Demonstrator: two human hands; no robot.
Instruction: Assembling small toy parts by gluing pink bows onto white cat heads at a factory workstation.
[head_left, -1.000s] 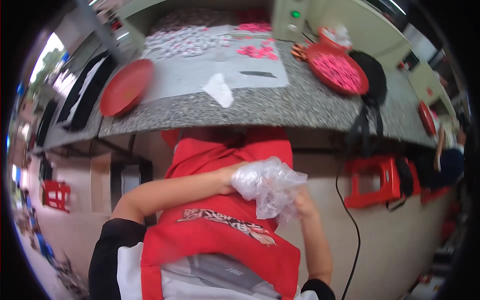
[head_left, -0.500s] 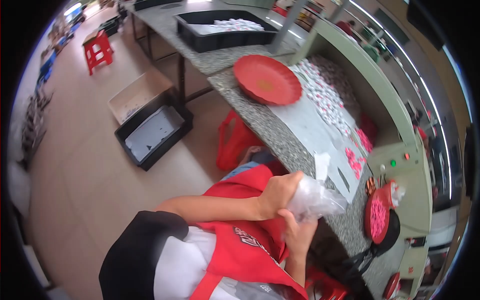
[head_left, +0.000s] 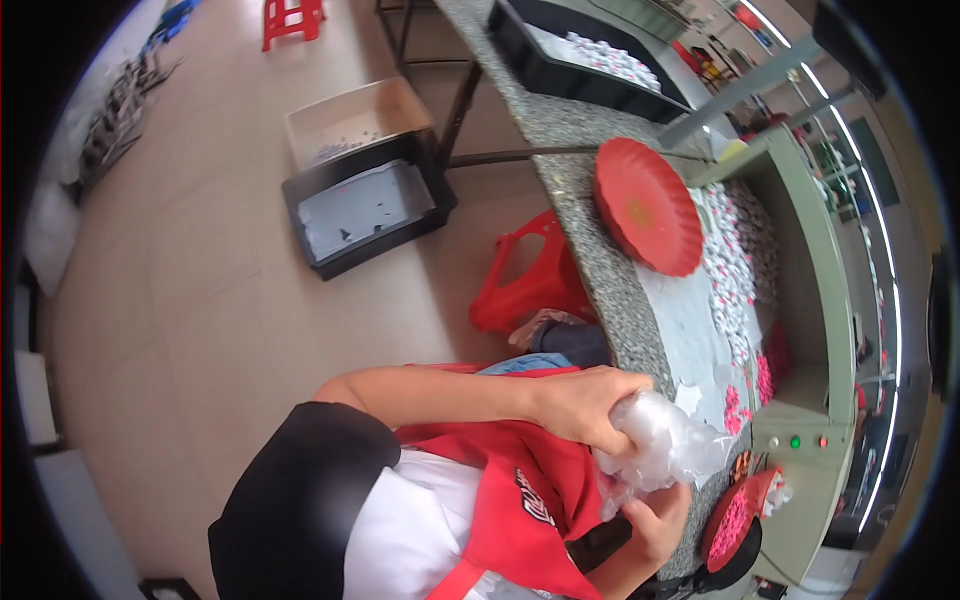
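1. Left hand (head_left: 585, 405) is curled around a crumpled clear plastic bag (head_left: 668, 440), thumb side showing. Most of its fingertips are lost behind the plastic, so no clue how tight the squeeze is.
2. Right hand (head_left: 660, 525) is at the bag's underside, part curled with the thumb up against it. Can't tell if it's actually gripping, tbh, since some fingers are out of sight.
3. The bag's up in front of the red apron (head_left: 515, 445), near the bench (head_left: 615, 305) edge. It's all shine and wrinkles, so I can't make out what's inside, if anything.
4. Bag and hands block part of the bench. A scrap of white paper (head_left: 688, 398) peeks out just past the bag.
5. Lower right, a red dish of pink pieces (head_left: 733, 522) has a black thing at its side, no idea what.
6. Under the bench, a red stool (head_left: 540, 275) is partly hidden by the bench edge.
7. At the top, another red stool (head_left: 290, 18) gets cut off by the frame.
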